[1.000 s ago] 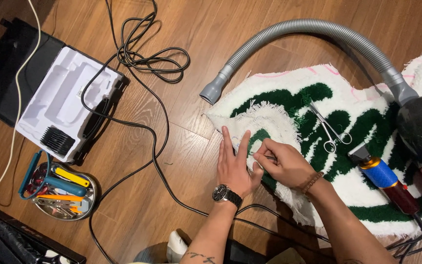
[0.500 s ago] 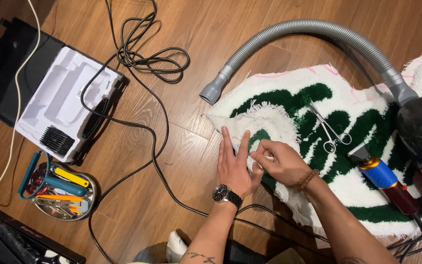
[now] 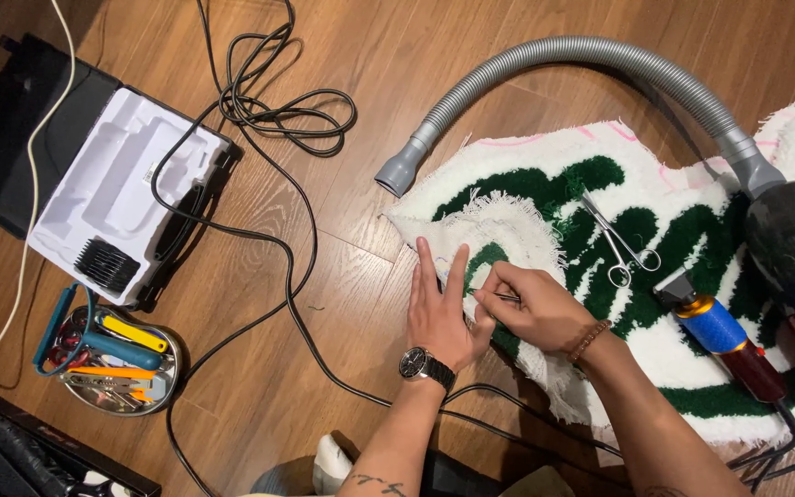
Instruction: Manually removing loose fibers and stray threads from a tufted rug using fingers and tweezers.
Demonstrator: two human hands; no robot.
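**Hands working at a tufted rug's edge**

The left hand (image 3: 441, 313) lies flat, grip released, pressing the white and green tufted rug (image 3: 545, 198) on the floor. Touching it, the right hand (image 3: 534, 306) pinches a thin metal tool (image 3: 497, 295). Beyond lie scissors (image 3: 620, 241); farther, a grey vacuum hose (image 3: 563, 57).

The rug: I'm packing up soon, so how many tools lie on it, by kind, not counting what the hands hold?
Scissors: 1
Electric clipper: 1
Vacuum hose nozzle, at the rug's edge: 1
Total: 3
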